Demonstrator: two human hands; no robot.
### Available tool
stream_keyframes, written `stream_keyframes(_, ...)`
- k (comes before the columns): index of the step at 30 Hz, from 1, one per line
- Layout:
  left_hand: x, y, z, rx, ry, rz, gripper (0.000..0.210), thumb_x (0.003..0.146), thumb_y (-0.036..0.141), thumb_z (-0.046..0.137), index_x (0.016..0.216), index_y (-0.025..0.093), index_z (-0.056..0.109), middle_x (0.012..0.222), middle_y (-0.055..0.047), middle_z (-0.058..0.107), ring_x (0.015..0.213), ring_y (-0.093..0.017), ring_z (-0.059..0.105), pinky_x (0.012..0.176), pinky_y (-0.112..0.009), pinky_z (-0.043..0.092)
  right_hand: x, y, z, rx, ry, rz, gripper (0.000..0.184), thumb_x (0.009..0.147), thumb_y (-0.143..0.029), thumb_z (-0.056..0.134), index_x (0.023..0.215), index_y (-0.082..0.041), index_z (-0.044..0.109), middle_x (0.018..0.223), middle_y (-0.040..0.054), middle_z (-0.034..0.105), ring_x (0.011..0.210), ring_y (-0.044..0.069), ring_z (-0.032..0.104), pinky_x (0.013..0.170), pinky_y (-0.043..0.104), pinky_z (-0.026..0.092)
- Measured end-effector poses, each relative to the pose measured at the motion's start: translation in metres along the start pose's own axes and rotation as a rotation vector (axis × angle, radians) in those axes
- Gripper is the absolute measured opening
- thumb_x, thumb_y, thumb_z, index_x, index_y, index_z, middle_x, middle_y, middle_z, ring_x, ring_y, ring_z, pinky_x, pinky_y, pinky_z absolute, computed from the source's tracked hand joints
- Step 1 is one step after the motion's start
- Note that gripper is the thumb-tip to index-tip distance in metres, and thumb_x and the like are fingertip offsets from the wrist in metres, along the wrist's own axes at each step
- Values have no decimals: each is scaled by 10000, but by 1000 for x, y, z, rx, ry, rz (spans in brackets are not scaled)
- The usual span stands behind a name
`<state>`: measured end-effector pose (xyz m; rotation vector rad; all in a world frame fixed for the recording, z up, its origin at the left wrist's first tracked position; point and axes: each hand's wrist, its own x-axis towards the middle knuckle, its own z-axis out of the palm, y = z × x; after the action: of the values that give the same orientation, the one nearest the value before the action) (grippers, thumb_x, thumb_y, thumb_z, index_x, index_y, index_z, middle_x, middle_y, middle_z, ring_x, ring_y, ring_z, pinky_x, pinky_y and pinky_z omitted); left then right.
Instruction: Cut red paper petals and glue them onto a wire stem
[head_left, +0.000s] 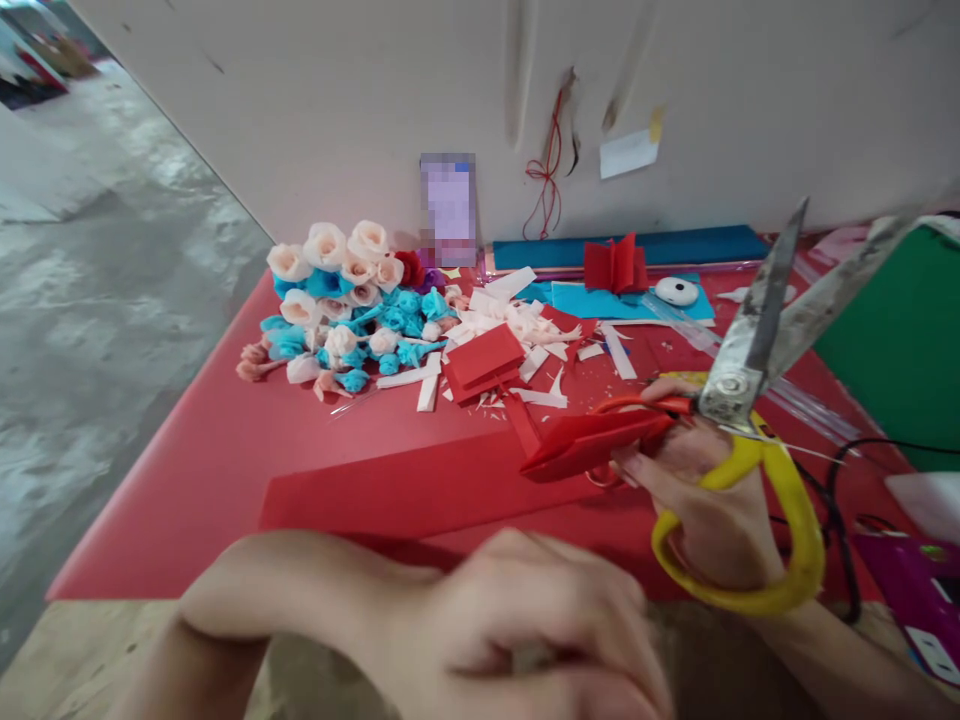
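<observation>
Red folded paper [577, 445] is pinched between the thumb and fingers of the right hand [697, 490], above a long red paper strip [390, 490] on the surface [172, 480]. Yellow-handled scissors [729, 388] hang on the same hand, blades parted and pointing upward. Left hand [540, 620], blurred: fingers curled inward, nearer the viewer; whether they grip anything cannot be told. Paper flowers [326, 245] lie beyond, leftward.

no lettering or numbers readable; phone screen [451, 208] pixelated
</observation>
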<state>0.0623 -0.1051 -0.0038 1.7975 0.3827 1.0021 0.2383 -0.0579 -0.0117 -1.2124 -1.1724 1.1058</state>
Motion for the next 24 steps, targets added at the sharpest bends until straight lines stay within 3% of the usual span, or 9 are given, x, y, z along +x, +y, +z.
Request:
stream_keyframes(1, 12, -5, -12, -136, 41, 4, 191, 925, 310, 332, 866, 246, 502, 572, -2, 580, 576, -109, 587, 547, -221, 501, 0, 0, 0, 9, -12, 1, 333, 682, -100, 629, 931, -258, 475, 678, -55, 543, 540, 76, 544, 504, 154, 505)
stream_keyframes(4, 18, -27, -37, -52, 196, 26, 114, 885, 165, 422, 919, 195, 526, 634, -4, 489, 610, -103, 492, 601, -238, 468, 2, -1, 1, 36, -27, 27, 304, 664, -101, 631, 895, -243, 494, 721, -31, 552, 570, 86, 559, 540, 174, 520)
stream_keyframes(7, 5, -49, -42, 103, 525, 36, 387, 739, 64, 610, 1074, 227, 505, 931, -27, 509, 869, -110, 509, 847, -245, 456, 2, 0, 4, 112, -36, 118, 327, 638, -134, 642, 892, -251, 473, 720, -29, 538, 613, 110, 578, 558, 201, 530)
stream_keyframes(8, 2, -55, -41, 96, 510, -38, 515, 705, 109, 666, 1159, 243, 464, 1079, -48, 507, 983, -137, 507, 908, -267, 436, 2, 1, 5, 128, -44, 146, 323, 633, -153, 643, 885, -251, 468, 717, -28, 537, 624, 115, 582, 564, 205, 531)
stream_keyframes(10, 1, -61, -34, 37, 325, -261, 670, 667, 195, 726, 1254, 252, 409, 1254, -73, 483, 1114, -196, 490, 960, -303, 415, 1, 5, 8, 130, -40, 173, 324, 621, -177, 646, 882, -247, 468, 735, -24, 548, 647, 119, 586, 583, 208, 532)
stream_keyframes(12, 4, -63, -28, 11, 155, -383, 592, 716, 242, 690, 1253, 242, 440, 1242, -72, 540, 1093, -210, 530, 939, -315, 433, -2, 9, 10, 105, -27, 198, 340, 613, -188, 655, 896, -245, 475, 726, -25, 554, 637, 120, 583, 566, 209, 529)
stream_keyframes(16, 14, -66, -23, 155, 141, -366, 203, 866, 237, 480, 1017, 182, 605, 1090, -69, 640, 1014, -202, 570, 870, -320, 456, -5, 16, 14, 138, -38, 198, 327, 634, -189, 649, 899, -245, 467, 656, -42, 545, 543, 110, 543, 493, 212, 505)
stream_keyframes(20, 16, -63, -33, 229, 141, -342, 226, 882, 222, 428, 760, 132, 595, 805, -65, 656, 765, -157, 591, 765, -296, 471, -2, 20, 12, 45, -20, 47, 252, 681, -159, 623, 871, -239, 478, 689, -36, 559, 564, 101, 548, 556, 220, 508)
stream_keyframes(24, 18, -57, -42, 180, -4, -272, 247, 868, 176, 434, 660, 127, 556, 701, -37, 627, 646, -117, 557, 723, -263, 461, 3, 24, 7, 12, 66, -45, 261, 721, -143, 619, 916, -247, 479, 806, -26, 570, 711, 100, 575, 630, 195, 496)
